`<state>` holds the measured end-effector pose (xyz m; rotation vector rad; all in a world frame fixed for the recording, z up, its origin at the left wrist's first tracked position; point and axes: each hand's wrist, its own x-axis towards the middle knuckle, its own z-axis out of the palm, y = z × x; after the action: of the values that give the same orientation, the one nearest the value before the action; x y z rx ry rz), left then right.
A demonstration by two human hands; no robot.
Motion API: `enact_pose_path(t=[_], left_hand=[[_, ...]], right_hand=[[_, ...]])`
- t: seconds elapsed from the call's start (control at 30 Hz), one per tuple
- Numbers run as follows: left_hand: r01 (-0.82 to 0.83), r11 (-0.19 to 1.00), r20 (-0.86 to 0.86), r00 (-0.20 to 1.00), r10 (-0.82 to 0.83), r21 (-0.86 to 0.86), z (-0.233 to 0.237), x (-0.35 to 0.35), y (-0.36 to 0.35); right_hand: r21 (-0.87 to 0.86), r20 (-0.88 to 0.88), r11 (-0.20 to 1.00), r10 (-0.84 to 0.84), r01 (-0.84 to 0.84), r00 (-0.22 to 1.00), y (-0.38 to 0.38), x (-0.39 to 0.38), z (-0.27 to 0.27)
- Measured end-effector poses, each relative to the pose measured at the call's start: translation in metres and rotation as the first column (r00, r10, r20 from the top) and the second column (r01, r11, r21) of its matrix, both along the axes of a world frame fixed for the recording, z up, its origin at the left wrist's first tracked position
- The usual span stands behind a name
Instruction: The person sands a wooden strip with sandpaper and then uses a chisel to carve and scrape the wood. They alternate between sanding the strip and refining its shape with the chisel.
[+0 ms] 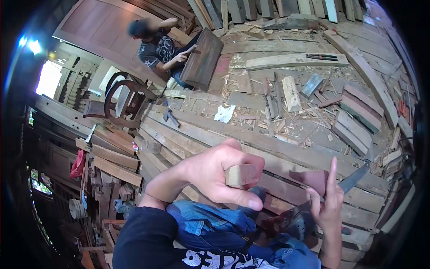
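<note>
My left hand (215,172) is closed around a small wooden block (242,175), whose pale end faces me between thumb and curled fingers. To its right, my right hand (328,206) is raised with the index finger stretched up and the thumb apart; nothing shows in it. Just left of that finger is a reddish-brown wooden piece (309,180). A handsaw's blade (354,177) runs behind the right hand toward the right; the hand hides part of it. Between the hands and below them, a sandalled foot (301,224) rests on the planks.
A person (163,54) works at a wooden panel (202,60) at the upper left. Beyond my hands lie pliers (321,57) on a long board (286,62), stacked blocks (354,116) and wood chips. A hammer (170,115) lies left, near a round-framed chair (125,101).
</note>
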<state>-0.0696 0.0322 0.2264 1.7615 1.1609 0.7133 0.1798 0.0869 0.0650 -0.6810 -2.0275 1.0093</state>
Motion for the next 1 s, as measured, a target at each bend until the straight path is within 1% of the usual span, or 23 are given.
enact_pose_path(t=[0.07,0.13,0.17,0.23,0.27,0.33,0.37,0.4,0.47,0.5,0.53,0.6,0.63,0.67,0.7,0.73,0.77,0.8,0.83,0.9,0.93,0.97,1.0], left_hand=[[0.030,0.999,-0.019,0.999,-0.031,-0.030,0.002,0.004,0.002],[-0.028,0.984,-0.092,0.996,0.012,-0.173,0.003,0.009,0.004],[-0.023,0.984,-0.087,0.996,0.007,-0.175,0.003,0.011,0.006],[-0.081,0.954,-0.056,0.996,0.067,-0.288,0.001,0.015,0.007],[-0.073,0.954,-0.046,0.997,0.062,-0.291,-0.001,0.016,0.007],[-0.106,0.960,-0.065,0.994,0.092,-0.259,-0.006,0.017,0.010],[-0.084,0.994,-0.103,0.992,0.077,-0.066,-0.014,0.016,0.012],[-0.079,0.995,-0.090,0.993,0.073,-0.059,-0.019,0.017,0.014],[-0.236,0.972,-0.136,0.963,0.232,-0.010,-0.026,0.018,0.016],[-0.244,0.970,-0.128,0.962,0.243,0.005,-0.034,0.018,0.019],[-0.227,0.973,-0.092,0.969,0.229,0.031,-0.047,0.019,0.022],[-0.210,0.973,-0.044,0.976,0.215,0.097,-0.073,0.019,0.032],[-0.153,0.983,-0.111,0.980,0.164,0.099,-0.086,0.020,0.033],[-0.101,0.990,-0.176,0.977,0.116,0.096,-0.101,0.023,0.031],[-0.076,0.997,-0.195,0.978,0.080,0.028,-0.123,0.025,0.024],[-0.047,0.998,-0.208,0.977,0.037,-0.042,-0.141,0.027,0.016],[0.021,0.999,-0.259,0.966,-0.029,-0.035,-0.147,0.025,0.011],[0.093,0.995,-0.308,0.946,-0.101,-0.040,-0.151,0.023,0.006],[0.083,0.996,-0.315,0.945,-0.085,-0.022,-0.158,0.024,0.001],[-0.022,0.999,-0.094,0.995,0.025,0.040,-0.166,0.021,0.000],[-0.017,0.999,-0.101,0.995,0.022,0.051,-0.148,0.021,0.003],[-0.151,0.988,-0.120,0.981,0.149,-0.010,-0.128,0.022,0.007],[-0.286,0.956,-0.145,0.951,0.274,-0.068,-0.103,0.023,0.012]], right_hand=[[0.042,-0.041,0.998,-0.037,0.039,0.998,0.004,-0.004,0.008],[0.164,-0.044,0.986,0.001,0.006,0.999,0.008,-0.004,0.016],[0.163,-0.038,0.987,-0.003,0.010,0.999,0.010,-0.004,0.016],[0.281,-0.100,0.958,0.084,-0.053,0.991,0.014,-0.004,0.015],[0.279,-0.089,0.959,0.079,-0.051,0.993,0.012,-0.003,0.016],[0.184,-0.075,0.982,0.058,-0.043,0.995,0.010,-0.004,0.018],[0.186,-0.038,0.982,0.050,-0.042,0.998,0.010,-0.002,0.013],[0.194,-0.026,0.980,0.046,-0.040,0.999,0.010,0.000,0.008],[0.104,-0.015,0.995,0.012,-0.010,1.000,0.009,0.002,-0.004],[0.035,-0.035,0.999,-0.012,0.013,0.999,0.010,0.001,-0.012],[0.053,-0.034,0.999,0.010,-0.008,0.999,0.012,0.003,-0.025],[-0.132,0.154,0.978,-0.138,0.159,0.978,0.016,0.008,-0.066],[-0.109,0.137,0.987,-0.106,0.121,0.985,0.015,0.006,-0.095],[0.072,0.188,0.975,-0.221,0.211,0.957,0.013,0.006,-0.128],[0.254,0.209,0.923,-0.345,0.290,0.915,0.008,0.009,-0.152],[0.118,0.291,0.961,-0.273,0.249,0.917,0.000,0.012,-0.162],[0.256,0.326,0.942,-0.295,0.217,0.898,-0.007,0.014,-0.177],[0.256,0.358,0.950,-0.264,0.178,0.896,-0.014,0.020,-0.207],[0.323,0.387,0.937,-0.260,0.134,0.885,-0.018,0.023,-0.214],[0.346,0.470,0.931,-0.281,0.119,0.837,-0.024,0.024,-0.224],[0.352,0.482,0.928,-0.294,0.125,0.826,-0.026,0.023,-0.228],[0.359,0.472,0.924,-0.301,0.131,0.829,-0.029,0.023,-0.230],[0.360,0.494,0.931,-0.247,0.062,0.834,-0.031,0.024,-0.231]])
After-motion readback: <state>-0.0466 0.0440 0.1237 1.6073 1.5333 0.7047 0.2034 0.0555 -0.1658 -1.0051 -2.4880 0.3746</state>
